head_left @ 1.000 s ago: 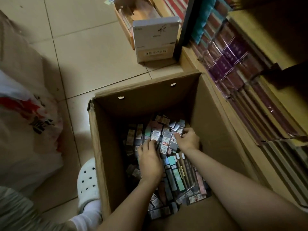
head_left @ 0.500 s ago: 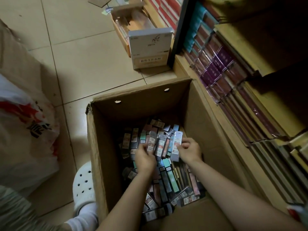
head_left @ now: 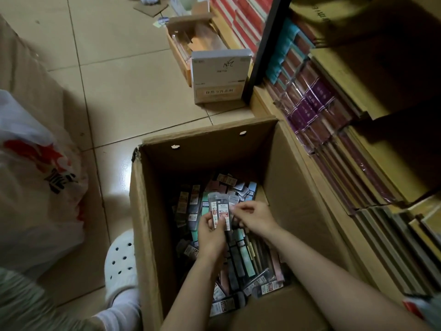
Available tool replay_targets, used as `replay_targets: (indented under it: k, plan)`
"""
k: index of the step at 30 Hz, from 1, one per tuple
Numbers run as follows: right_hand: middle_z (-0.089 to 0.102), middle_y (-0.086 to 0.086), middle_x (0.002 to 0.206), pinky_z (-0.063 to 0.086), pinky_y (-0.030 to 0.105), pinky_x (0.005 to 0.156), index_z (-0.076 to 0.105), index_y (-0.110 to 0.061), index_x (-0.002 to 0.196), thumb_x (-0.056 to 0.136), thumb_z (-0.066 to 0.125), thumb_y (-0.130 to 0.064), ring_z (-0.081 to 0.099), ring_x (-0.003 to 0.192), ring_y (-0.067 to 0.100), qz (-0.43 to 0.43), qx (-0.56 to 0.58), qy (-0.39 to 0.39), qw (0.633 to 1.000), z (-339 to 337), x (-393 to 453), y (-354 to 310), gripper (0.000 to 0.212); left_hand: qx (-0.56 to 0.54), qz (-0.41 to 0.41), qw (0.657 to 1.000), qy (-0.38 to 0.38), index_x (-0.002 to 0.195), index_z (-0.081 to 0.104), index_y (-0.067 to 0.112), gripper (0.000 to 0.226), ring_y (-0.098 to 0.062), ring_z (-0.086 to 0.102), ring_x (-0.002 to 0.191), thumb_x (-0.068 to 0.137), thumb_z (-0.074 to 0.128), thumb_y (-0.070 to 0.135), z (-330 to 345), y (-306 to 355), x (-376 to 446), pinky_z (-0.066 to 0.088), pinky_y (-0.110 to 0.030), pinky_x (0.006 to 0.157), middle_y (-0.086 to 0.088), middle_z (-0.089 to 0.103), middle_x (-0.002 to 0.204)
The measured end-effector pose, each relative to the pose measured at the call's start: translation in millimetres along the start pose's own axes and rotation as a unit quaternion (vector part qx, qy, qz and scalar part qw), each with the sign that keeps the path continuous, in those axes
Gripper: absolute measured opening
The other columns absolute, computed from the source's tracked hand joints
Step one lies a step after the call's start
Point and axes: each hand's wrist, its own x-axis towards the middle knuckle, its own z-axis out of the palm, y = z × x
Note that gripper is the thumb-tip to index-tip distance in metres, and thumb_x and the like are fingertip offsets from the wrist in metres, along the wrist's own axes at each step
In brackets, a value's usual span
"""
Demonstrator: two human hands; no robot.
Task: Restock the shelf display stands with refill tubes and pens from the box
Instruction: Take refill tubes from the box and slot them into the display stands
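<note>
Step in hand: gathering stock from the box (head_left: 152,211), a deep open cardboard carton on the floor beside the shelf (head_left: 310,163). No item has reached a display stand yet; no stand is identifiable in view.

Held item: a small bundle of refill tubes (head_left: 220,212), flat clear cases with white-and-red labels marked 0.7, standing upright side by side above the loose stock, inside the box mouth.

Left hand (head_left: 211,237): grip closed around the lower ends of the bundle, thumb across the front.

Right hand (head_left: 256,217): fingers curled, fingertips pinching the right edge of the bundle at label height, apparently squaring it.

Remaining stock (head_left: 241,256): many more tubes and long slim pen packs in grey, green, pink and black, lying jumbled on the box floor.

Next move, as judged: square the bundle, lift it clear of the carton walls without spilling any tube, and carry it toward the shelf side.
</note>
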Motion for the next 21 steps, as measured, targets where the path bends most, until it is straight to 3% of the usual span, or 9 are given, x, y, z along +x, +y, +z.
replay_targets:
  k: [2, 4, 7, 9, 11, 13, 17, 21]
  plan:
    - [0.067, 0.007, 0.101, 0.055, 0.036, 0.086, 0.064, -0.006, 0.119, 0.087, 0.072, -0.017, 0.064, 0.091, 0.020, -0.008, -0.082, 0.057, 0.995, -11, 14, 0, 0.034, 0.005, -0.003, 0.999, 0.032, 0.118, 0.050, 0.010, 0.020, -0.029, 0.063, 0.107, 0.098, 0.053, 0.013, 0, 0, 9, 0.047, -0.050, 0.100, -0.014, 0.066, 0.116]
    - [0.061, 0.010, 0.116, 0.050, 0.037, 0.097, 0.048, -0.014, 0.139, 0.087, 0.072, -0.017, 0.060, 0.106, 0.024, -0.011, -0.182, 0.097, 0.979, -22, 27, 0, 0.058, 0.001, -0.013, 0.999, 0.050, 0.119, 0.049, 0.008, 0.021, -0.028, 0.062, 0.109, 0.098, 0.052, 0.011, 1, 1, 16, 0.047, -0.049, 0.101, -0.015, 0.064, 0.119]
    - [0.054, 0.015, 0.132, 0.045, 0.043, 0.104, 0.019, -0.022, 0.154, 0.084, 0.076, -0.019, 0.053, 0.121, 0.031, -0.001, -0.267, 0.069, 0.961, -28, 45, 2, 0.090, -0.005, -0.026, 0.998, 0.051, 0.120, 0.049, 0.010, 0.022, -0.028, 0.060, 0.114, 0.098, 0.053, 0.011, 1, -1, 23, 0.046, -0.050, 0.103, -0.013, 0.062, 0.124]
    - [0.044, 0.015, 0.141, 0.040, 0.044, 0.109, 0.013, -0.022, 0.155, 0.080, 0.080, -0.021, 0.045, 0.130, 0.032, 0.009, -0.316, 0.035, 0.948, -29, 57, 2, 0.100, 0.004, -0.024, 0.998, 0.056, 0.124, 0.049, 0.008, 0.027, -0.027, 0.060, 0.114, 0.098, 0.055, 0.013, 0, -4, 27, 0.046, -0.047, 0.103, -0.014, 0.062, 0.124]
    - [0.041, 0.015, 0.143, 0.040, 0.046, 0.109, 0.016, -0.020, 0.154, 0.078, 0.082, -0.020, 0.044, 0.131, 0.032, 0.015, -0.325, 0.016, 0.945, -29, 63, 2, 0.101, 0.012, -0.018, 0.998, 0.062, 0.121, 0.049, 0.008, 0.026, -0.023, 0.062, 0.107, 0.097, 0.056, 0.013, -2, -6, 30, 0.048, -0.040, 0.099, -0.012, 0.063, 0.121]
    - [0.049, 0.016, 0.135, 0.045, 0.045, 0.103, 0.025, -0.020, 0.150, 0.076, 0.083, -0.016, 0.052, 0.122, 0.032, 0.013, -0.295, 0.023, 0.955, -29, 62, 4, 0.094, 0.020, -0.015, 0.998, 0.066, 0.117, 0.048, 0.012, 0.025, -0.015, 0.061, 0.099, 0.095, 0.059, 0.013, -3, -8, 32, 0.047, -0.032, 0.092, -0.006, 0.061, 0.119]
    - [0.058, 0.013, 0.117, 0.054, 0.044, 0.088, 0.035, -0.022, 0.130, 0.076, 0.080, -0.002, 0.062, 0.100, 0.028, -0.004, -0.212, 0.095, 0.973, -23, 39, 13, 0.073, 0.034, -0.022, 0.998, 0.055, 0.103, 0.050, 0.021, 0.018, -0.011, 0.061, 0.090, 0.093, 0.062, 0.013, -2, -8, 25, 0.050, -0.028, 0.083, -0.001, 0.065, 0.105]
    - [0.059, 0.011, 0.107, 0.051, 0.034, 0.073, 0.034, -0.026, 0.125, 0.082, 0.073, 0.001, 0.059, 0.091, 0.023, -0.048, -0.190, 0.126, 0.972, -19, 4, 17, 0.064, 0.066, -0.030, 0.997, 0.036, 0.126, 0.049, 0.007, 0.039, -0.031, 0.061, 0.110, 0.091, 0.065, 0.012, -2, 11, 6, 0.049, -0.048, 0.098, -0.016, 0.062, 0.121]
